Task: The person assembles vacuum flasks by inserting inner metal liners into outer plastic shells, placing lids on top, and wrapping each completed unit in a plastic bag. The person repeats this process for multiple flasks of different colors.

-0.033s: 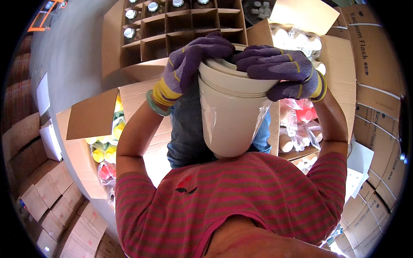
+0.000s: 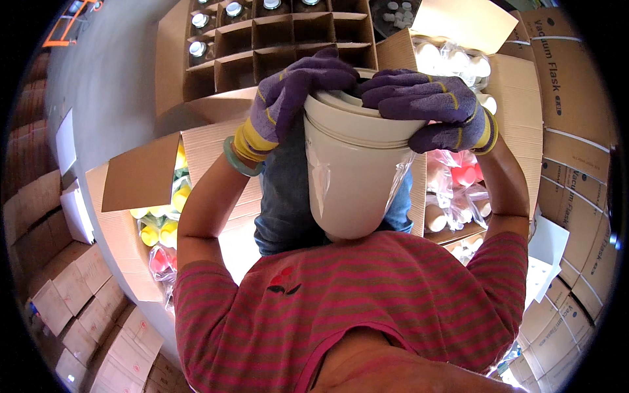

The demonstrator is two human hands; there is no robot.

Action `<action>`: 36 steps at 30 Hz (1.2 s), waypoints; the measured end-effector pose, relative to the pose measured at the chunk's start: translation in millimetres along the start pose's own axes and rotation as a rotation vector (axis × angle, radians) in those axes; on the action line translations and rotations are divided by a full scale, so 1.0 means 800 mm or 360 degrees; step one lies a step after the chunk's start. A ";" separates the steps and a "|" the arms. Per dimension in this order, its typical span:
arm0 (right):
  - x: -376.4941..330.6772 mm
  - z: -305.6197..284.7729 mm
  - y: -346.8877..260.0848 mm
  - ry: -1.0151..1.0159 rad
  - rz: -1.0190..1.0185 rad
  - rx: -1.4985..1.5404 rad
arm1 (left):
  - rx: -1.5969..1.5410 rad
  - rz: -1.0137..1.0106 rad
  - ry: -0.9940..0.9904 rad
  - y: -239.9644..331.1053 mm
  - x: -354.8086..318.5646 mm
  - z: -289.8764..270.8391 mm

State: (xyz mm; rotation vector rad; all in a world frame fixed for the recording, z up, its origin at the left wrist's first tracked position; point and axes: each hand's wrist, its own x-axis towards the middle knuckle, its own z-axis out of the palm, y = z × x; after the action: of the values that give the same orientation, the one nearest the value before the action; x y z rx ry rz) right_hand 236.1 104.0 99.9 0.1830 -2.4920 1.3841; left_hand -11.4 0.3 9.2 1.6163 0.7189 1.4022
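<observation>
A cream plastic flask body rests in my lap between my thighs, its narrower end against my striped shirt. It has a wide ringed end on the far side, where the surface is glossy. My left hand, in a purple glove with a yellow cuff, closes over the left of that ringed end. My right hand, gloved alike, lies across the right of it, with the fingers bent over the top and the thumb against the side. Both hands partly hide the far end, so what lies under the fingers cannot be seen.
Ahead stands a divided carton with several white-topped bottles. An open carton at left holds yellow and red parts; another at right holds cream and red parts in plastic bags. Stacked cartons line the right side.
</observation>
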 end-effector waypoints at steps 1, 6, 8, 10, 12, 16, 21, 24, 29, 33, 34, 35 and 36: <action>-0.001 0.001 0.003 -0.0001 -0.0023 0.0023 | 0.0023 -0.0008 0.0019 0.001 -0.002 0.001; -0.034 0.023 0.048 0.0317 0.0044 0.0247 | 0.0545 0.0035 0.0089 0.040 0.001 0.024; -0.040 0.046 0.065 0.0543 0.0270 0.0524 | 0.0509 0.0003 0.0112 0.050 -0.002 0.032; -0.037 0.062 0.049 0.0649 0.0383 0.0576 | 0.0279 -0.0032 0.0271 0.026 -0.021 0.026; -0.020 0.075 0.005 0.0644 0.0412 0.0714 | 0.0801 -0.0013 0.0259 -0.012 -0.043 0.000; -0.092 0.089 0.058 0.0993 0.0670 0.0281 | 0.0614 0.0056 0.0359 0.043 0.011 -0.004; -0.014 0.075 -0.022 0.0785 0.0693 0.0427 | 0.0179 -0.0244 0.0001 -0.007 0.004 -0.015; -0.074 0.082 0.057 0.1051 0.0827 0.0391 | -0.0079 -0.0357 0.0195 0.037 0.025 -0.002; -0.031 0.068 0.008 0.0774 0.0006 0.0261 | 0.0765 -0.0017 -0.0085 0.031 0.020 -0.016; -0.029 0.072 0.030 0.1023 0.0044 0.0248 | 0.0109 -0.0548 0.0201 0.061 0.026 0.013; -0.023 0.072 0.026 0.0868 -0.0055 -0.0016 | 0.0230 -0.0581 0.0116 0.045 0.015 -0.003; -0.024 0.074 0.019 0.0946 -0.0168 0.0198 | 0.0343 -0.0610 -0.0001 0.038 0.019 -0.010; -0.025 0.070 0.010 0.0998 -0.0289 0.0396 | 0.0320 -0.0637 0.0341 0.038 0.012 0.000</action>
State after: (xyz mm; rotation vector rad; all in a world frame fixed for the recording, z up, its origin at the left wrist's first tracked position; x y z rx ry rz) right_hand 242.6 60.2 59.2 0.0155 -1.7523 1.4021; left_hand -12.3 -5.7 40.5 1.3802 1.2682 1.2455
